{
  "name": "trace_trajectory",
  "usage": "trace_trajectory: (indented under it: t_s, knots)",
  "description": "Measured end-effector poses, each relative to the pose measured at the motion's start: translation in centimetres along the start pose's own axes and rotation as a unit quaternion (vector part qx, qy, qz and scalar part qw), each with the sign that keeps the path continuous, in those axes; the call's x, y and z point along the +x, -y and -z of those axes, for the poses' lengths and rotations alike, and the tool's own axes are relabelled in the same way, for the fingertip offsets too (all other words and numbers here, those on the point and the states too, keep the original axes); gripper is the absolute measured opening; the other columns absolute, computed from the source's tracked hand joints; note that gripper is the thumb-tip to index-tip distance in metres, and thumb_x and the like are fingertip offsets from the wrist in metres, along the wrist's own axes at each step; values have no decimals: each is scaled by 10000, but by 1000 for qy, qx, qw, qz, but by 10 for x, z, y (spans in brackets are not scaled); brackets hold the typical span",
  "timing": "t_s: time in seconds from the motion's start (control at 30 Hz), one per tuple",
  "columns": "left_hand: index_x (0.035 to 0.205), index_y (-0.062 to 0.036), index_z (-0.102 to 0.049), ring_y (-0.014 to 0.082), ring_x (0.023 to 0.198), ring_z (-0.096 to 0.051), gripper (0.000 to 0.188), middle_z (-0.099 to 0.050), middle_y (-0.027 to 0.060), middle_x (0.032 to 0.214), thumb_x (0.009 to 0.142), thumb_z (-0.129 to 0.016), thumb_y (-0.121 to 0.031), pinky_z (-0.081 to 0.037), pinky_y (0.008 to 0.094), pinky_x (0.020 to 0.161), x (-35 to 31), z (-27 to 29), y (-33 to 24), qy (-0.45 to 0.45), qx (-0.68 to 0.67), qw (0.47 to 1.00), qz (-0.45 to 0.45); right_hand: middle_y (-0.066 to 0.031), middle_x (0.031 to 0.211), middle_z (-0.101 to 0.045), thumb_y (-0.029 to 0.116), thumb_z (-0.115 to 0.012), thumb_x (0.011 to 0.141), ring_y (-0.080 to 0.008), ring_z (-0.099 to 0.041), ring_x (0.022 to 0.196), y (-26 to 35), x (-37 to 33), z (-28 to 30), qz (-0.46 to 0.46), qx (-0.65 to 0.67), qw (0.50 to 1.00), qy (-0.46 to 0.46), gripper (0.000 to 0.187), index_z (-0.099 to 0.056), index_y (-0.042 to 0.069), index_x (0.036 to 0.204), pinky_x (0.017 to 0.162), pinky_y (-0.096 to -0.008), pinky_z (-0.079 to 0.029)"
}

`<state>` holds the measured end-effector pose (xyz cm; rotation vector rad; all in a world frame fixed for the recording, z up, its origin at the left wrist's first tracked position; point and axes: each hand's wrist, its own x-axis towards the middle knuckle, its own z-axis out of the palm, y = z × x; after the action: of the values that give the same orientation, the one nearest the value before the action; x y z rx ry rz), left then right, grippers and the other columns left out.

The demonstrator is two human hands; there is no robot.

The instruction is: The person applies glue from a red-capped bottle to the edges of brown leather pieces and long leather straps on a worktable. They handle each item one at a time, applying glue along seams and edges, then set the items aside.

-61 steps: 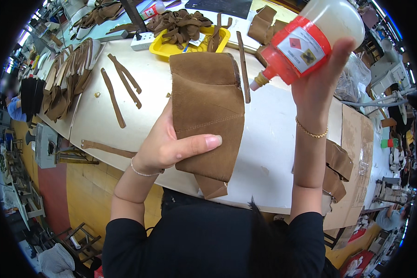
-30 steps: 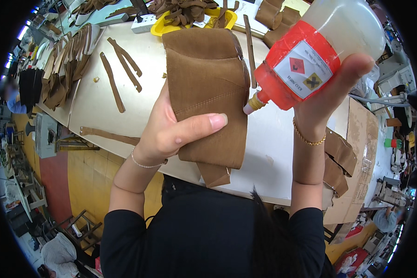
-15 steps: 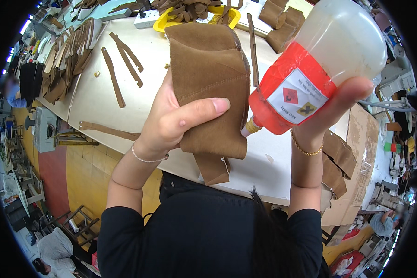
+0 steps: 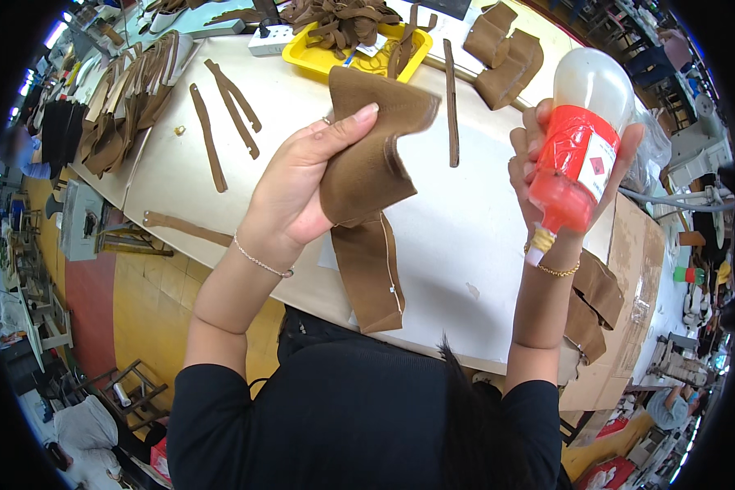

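My left hand is closed on a brown suede piece, thumb on top, and the piece curls into a fold at its right side. My right hand is wrapped round a glue bottle, cloudy at its base with a red band and a hazard label. The bottle tilts with its pale nozzle downward, apart from the suede. Below the held piece, another brown suede strip lies at the table's near edge, its upper end hidden.
Several narrow brown strips lie on the pale table. A yellow tray of brown scraps stands at the back beside a white power strip. Stacked pieces are at left, folded suede at back right, cardboard at right.
The bottle has moved away from the suede, to the right, its nozzle leaving the piece's edge. My left hand has turned the suede piece, which is now curled, exposing more of the strip below.
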<state>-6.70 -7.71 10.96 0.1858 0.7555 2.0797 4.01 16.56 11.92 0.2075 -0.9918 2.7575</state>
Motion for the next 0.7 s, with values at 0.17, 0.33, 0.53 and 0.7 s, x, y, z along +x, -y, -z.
trace_trajectory:
  t_s: [0.17, 0.33, 0.53, 0.7]
  knots:
    - [1185, 10, -515, 195, 983, -641, 368, -627, 124, 1102, 944, -570, -262, -542, 349, 869, -2, -7, -13, 48, -56, 997, -28, -147, 836, -579, 705, -505, 814, -205, -615, 717, 7, 5, 1, 13, -4, 999, 46, 857, -510, -110, 1079, 569, -277, -556]
    - [1270, 6, -462, 197, 1108, -575, 402, -567, 98, 1231, 948, -557, -215, -472, 384, 960, -14, -31, -26, 100, 34, 989, -103, -132, 850, -571, 708, -503, 812, -183, -611, 707, 22, 12, -9, 78, -74, 993, 43, 862, -505, -107, 1095, 550, -259, -542]
    - [1326, -6, -400, 162, 1098, -549, 660, -570, 90, 1178, 760, -737, -27, -439, 305, 948, -26, -57, -30, 78, 320, 939, -97, -124, 1022, -617, 741, -478, 797, -206, -633, 885, 28, 33, -37, 263, -187, 938, -124, 855, -495, -17, 1193, 638, -324, -583]
    - [1302, 20, -408, 133, 1039, -553, 678, -579, 65, 1126, 738, -773, -77, -440, 287, 914, -32, -58, -29, 93, 435, 894, -56, -120, 1050, -643, 750, -397, 824, -186, -670, 927, 40, 53, -34, 353, -301, 878, -120, 823, -498, 31, 1212, 702, -346, -601]
